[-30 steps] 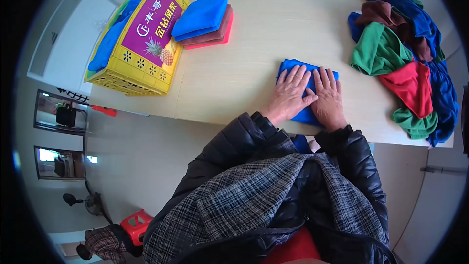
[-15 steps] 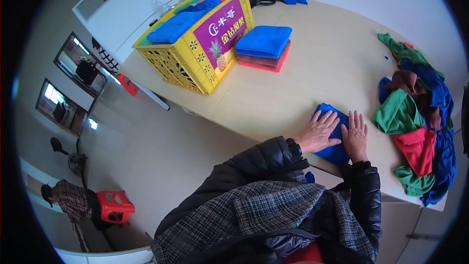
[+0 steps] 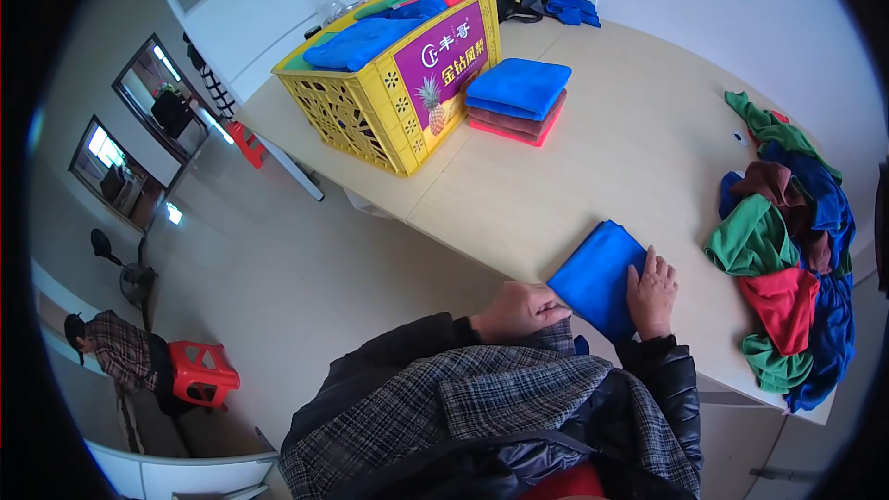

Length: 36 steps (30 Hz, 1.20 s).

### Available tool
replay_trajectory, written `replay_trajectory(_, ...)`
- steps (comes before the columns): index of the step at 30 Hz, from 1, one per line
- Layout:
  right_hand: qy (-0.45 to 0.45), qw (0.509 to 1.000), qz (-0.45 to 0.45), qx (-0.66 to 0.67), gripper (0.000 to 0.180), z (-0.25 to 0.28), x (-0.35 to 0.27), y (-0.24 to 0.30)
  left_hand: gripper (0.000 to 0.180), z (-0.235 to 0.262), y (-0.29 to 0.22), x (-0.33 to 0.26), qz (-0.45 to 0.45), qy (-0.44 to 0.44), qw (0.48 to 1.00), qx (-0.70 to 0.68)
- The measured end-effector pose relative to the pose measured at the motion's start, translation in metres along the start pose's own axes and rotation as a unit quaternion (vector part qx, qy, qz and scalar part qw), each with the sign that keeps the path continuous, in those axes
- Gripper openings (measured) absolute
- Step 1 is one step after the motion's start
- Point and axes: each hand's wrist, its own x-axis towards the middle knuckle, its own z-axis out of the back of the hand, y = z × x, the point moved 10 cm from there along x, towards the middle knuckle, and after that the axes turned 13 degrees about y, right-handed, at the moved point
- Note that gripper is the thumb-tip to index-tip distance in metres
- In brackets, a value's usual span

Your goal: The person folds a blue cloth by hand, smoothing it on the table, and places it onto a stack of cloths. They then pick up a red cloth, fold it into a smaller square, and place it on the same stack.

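A folded blue cloth (image 3: 597, 273) lies flat at the table's near edge. My right hand (image 3: 653, 296) rests on its right side, fingers stretched out and slightly bent. My left hand (image 3: 520, 309) is by the cloth's left corner, over the table edge and close to my checked garment. Its fingers are curled closed; whatever they may hold is hidden. Farther back stands a neat stack of folded cloths, a blue one (image 3: 519, 88) on top of brown and red ones (image 3: 519, 125).
A yellow plastic crate (image 3: 356, 120) filled with folded cloths stands left of the stack. Rumpled green, red, brown and blue cloths (image 3: 778, 301) lie heaped along the table's right side. A black strapped item (image 3: 521, 6) lies at the back. A person (image 3: 125, 352) sits on a red stool (image 3: 204, 373) far left.
My left hand has come off the blue cloth, moved left and curled closed. My right hand has shifted to the cloth's right edge. More of the cloth now shows, and the view has shifted slightly.
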Motion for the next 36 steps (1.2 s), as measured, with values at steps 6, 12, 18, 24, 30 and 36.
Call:
replay_trajectory(6, 0.044, 0.996, 0.064, 0.045, 0.058, 0.000, -0.019, 0.061, 0.051, -0.055, 0.049, -0.052, 0.289, 0.058, 0.793, -0.533)
replay_trajectory(12, 0.042, 0.987, 0.134, 0.074, 0.055, -0.005, -0.033, 0.068, 0.061, -0.057, 0.033, -0.052, 0.215, -0.102, 0.629, -0.740)
replay_trajectory(18, 0.035, 0.982, 0.137, 0.128, 0.052, -0.011, -0.035, 0.054, 0.052, 0.016, 0.034, -0.055, 0.144, -0.179, 0.667, -0.709)
replay_trajectory(24, -0.016, 0.975, 0.209, 0.068, 0.047, -0.008, -0.051, 0.060, 0.042, 0.179, 0.046, -0.035, 0.087, -0.229, 0.722, -0.647)
replay_trajectory(30, -0.025, 0.983, 0.177, 0.042, 0.045, -0.013, -0.064, 0.051, 0.032, 0.453, 0.040, -0.048, -0.047, -0.379, 0.790, -0.480)
replay_trajectory(36, -0.028, 0.993, 0.112, 0.016, 0.043, -0.015, -0.056, 0.051, 0.042, 0.619, 0.124, -0.061, -0.055, -0.402, 0.802, -0.438)
